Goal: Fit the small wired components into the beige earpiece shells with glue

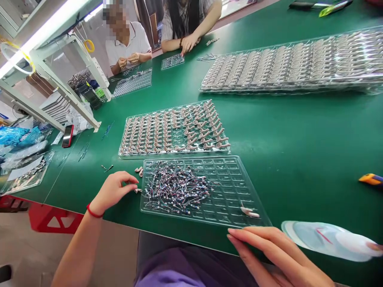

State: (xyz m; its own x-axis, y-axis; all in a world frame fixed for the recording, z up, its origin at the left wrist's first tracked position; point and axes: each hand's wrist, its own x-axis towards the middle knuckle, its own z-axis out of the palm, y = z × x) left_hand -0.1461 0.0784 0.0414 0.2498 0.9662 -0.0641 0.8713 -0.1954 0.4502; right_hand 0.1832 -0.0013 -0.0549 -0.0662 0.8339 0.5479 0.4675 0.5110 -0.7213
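A: Where is the heap of wired parts (176, 187)?
B: In the left and middle of the clear tray (230, 183), tangled together. The tray lies flat on the green table (299, 135), close to its near edge.
A: And the left hand (116, 189)?
B: Just left of the clear tray, with a red band (95, 211) at the wrist. Thumb and forefinger curve toward each other with a slim gap between. A small beige piece (138, 190) lies right by the thumb tip; I cannot tell if they touch. A few more beige bits (139, 171) sit beside the tray's left edge.
A: What about the right hand (278, 251)?
B: Below the clear tray's right end, thumb and forefinger tips brought close. I cannot tell if anything is between them. A pale piece with a wire (249, 212) lies inside the tray near that corner.
A: Anything else around?
B: Behind the clear tray, a second tray (178, 137) carries rows of beige parts. Right of the clear tray are a bottle (326, 239) and, farther off, a yellow-and-blue tool (372, 179).
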